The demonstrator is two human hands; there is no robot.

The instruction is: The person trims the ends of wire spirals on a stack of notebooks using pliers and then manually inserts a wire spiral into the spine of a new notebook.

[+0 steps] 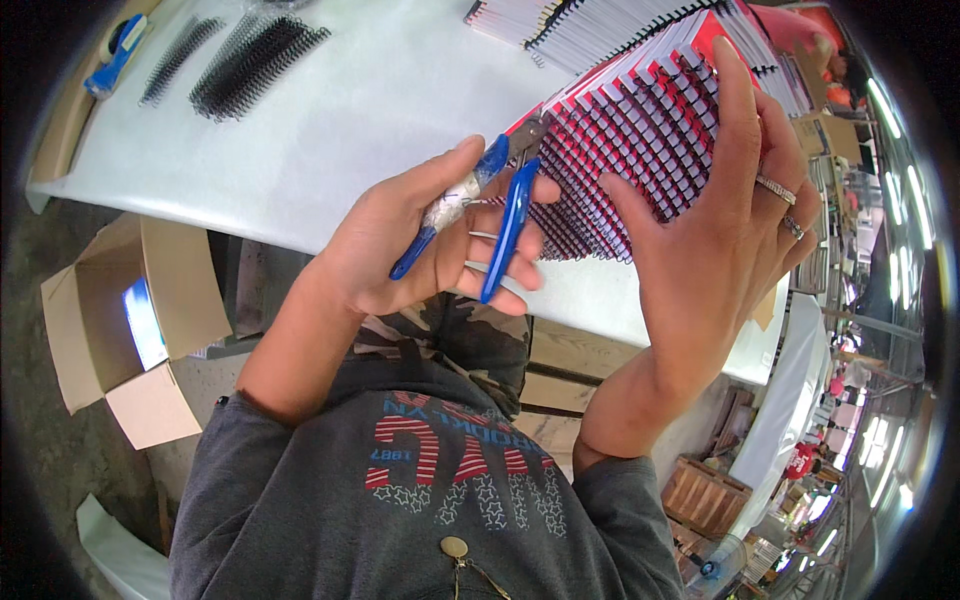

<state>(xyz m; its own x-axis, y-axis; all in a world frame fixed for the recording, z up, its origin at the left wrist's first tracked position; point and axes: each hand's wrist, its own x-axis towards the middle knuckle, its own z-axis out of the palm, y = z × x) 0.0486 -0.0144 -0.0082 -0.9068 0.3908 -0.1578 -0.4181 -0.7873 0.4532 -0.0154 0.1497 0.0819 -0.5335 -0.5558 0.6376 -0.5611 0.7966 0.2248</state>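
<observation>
My left hand holds a pair of blue-handled wire cutters, palm up, one handle wrapped in whitish tape. The handles stand apart, and the metal jaws are at the left edge of a stack of spiral-bound notebooks. The notebooks have red covers, and their dark coils form rows facing me. My right hand, with two rings, is spread at the right end of the stack. Its thumb lies in front of the coils and its index finger reaches up to the red cover at the top corner.
Loose black spiral coils lie on the white table at the far left, near a blue tape dispenser. More bound notebooks lie behind the stack. An open cardboard box stands below the table's left side.
</observation>
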